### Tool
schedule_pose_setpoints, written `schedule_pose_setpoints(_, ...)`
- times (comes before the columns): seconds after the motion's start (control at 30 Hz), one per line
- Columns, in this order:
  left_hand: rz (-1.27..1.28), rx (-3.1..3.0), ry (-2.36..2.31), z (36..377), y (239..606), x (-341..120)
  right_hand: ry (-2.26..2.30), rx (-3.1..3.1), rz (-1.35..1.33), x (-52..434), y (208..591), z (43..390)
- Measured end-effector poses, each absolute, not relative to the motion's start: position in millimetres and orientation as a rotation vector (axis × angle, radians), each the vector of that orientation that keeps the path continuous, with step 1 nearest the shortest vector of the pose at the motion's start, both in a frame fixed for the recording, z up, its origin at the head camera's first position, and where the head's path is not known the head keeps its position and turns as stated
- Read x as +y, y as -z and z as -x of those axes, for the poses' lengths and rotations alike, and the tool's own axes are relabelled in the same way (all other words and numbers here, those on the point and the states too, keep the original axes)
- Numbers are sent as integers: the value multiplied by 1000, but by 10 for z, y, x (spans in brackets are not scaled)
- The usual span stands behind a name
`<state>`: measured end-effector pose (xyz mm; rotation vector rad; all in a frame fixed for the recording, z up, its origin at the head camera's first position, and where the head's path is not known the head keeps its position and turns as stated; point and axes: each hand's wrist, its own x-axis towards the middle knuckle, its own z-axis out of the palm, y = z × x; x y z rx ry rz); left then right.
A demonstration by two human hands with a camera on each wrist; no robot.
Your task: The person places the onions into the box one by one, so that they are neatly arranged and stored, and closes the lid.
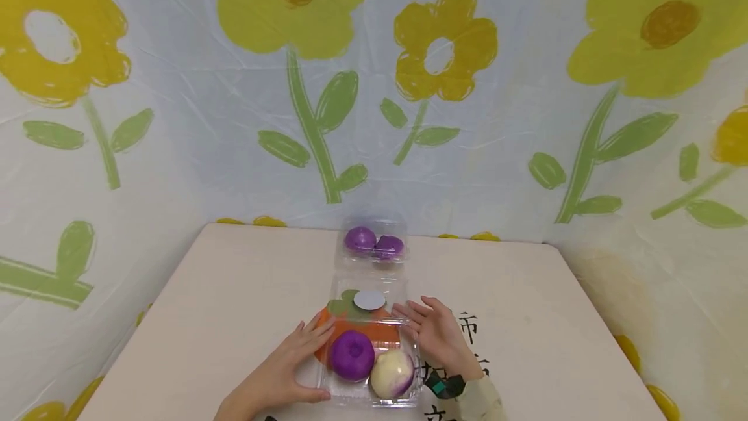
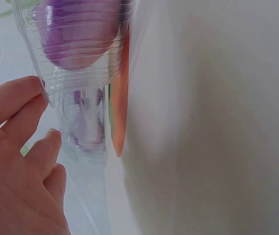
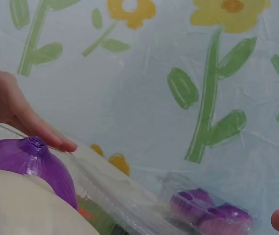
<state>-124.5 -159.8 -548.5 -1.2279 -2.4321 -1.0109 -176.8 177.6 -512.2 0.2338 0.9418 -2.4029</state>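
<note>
A clear plastic clamshell box [image 1: 369, 401] stands near the front of the table in the head view. Inside it sit a purple onion [image 1: 352, 356] and a rounded cream and purple vegetable [image 1: 392, 373]. Its lid [image 1: 341, 288], with a white oval sticker [image 1: 369, 299], is folded back behind. My left hand [image 1: 280, 369] lies along the box's left side, fingers extended and thumb apart; the left wrist view shows fingertips [image 2: 34, 87] touching the rim. At the right side my right hand [image 1: 438, 336] is spread, palm toward the box; whether it touches is unclear.
Farther back, a second clear box [image 1: 345, 262] holds two purple vegetables [image 1: 359, 239]. An orange and green picture [image 1: 327, 333] shows under the front box, and black printed characters [image 1: 469, 327] lie to its right. A flower-patterned sheet [image 1: 374, 148] hangs around the table.
</note>
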Motion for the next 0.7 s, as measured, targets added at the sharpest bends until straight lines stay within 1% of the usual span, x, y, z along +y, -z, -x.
schedule_pose_setpoints(0.37, 1228, -2398, 1012, 1248, 5495, -1590, 2378, 1018, -172, 1764, 5045, 1791)
schedule_pose_setpoints(0.7, 1219, -2385, 1013, 1239, 5489, -1609, 2363, 1069, -173, 1717, 5053, 1814)
